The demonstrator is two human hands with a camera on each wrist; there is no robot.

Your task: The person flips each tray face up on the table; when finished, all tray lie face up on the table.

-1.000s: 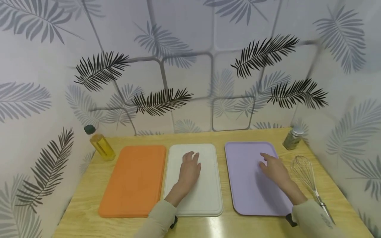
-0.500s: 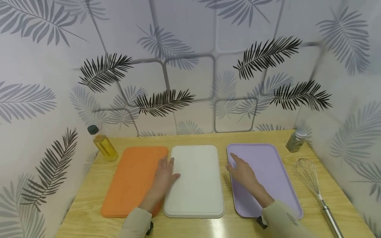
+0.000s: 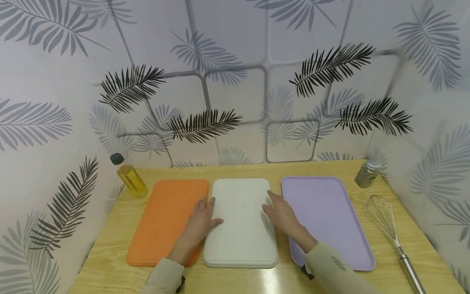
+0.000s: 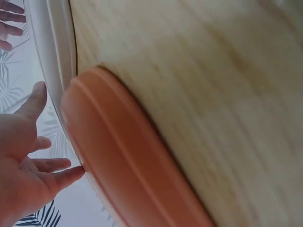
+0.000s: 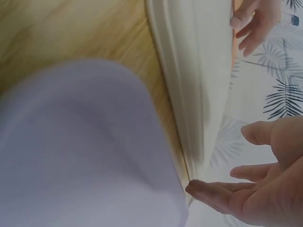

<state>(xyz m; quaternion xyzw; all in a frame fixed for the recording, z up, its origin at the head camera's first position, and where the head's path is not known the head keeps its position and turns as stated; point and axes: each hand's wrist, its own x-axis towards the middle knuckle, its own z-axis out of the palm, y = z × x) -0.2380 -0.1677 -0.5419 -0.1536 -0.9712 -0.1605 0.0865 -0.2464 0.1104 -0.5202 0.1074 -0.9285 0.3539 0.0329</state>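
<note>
A white rectangular tray (image 3: 240, 228), apparently face down, lies between an orange tray (image 3: 161, 228) on the left and a lilac tray (image 3: 330, 224) on the right. My left hand (image 3: 198, 220) is over the inner edge of the orange tray, its thumb extending over the left side of the white one. At the white tray's right side is my right hand (image 3: 284, 216), fingers extended and thumb apart. In the right wrist view its fingertips (image 5: 201, 189) meet or nearly meet the white tray's edge; contact is hard to tell. Neither hand grips anything.
An oil bottle (image 3: 133, 181) with a dark cap stands at the back left. At the back right is a small glass jar (image 3: 367, 174) with a metal lid, and a wire whisk (image 3: 394, 237) lies in front of it. Behind the wooden table (image 3: 253, 281) rises a leaf-patterned wall (image 3: 235, 98).
Both hands have moved left: my left hand from above the white tray to its left edge, my right hand from above the lilac tray to the white tray's right edge. The trays have stayed put.
</note>
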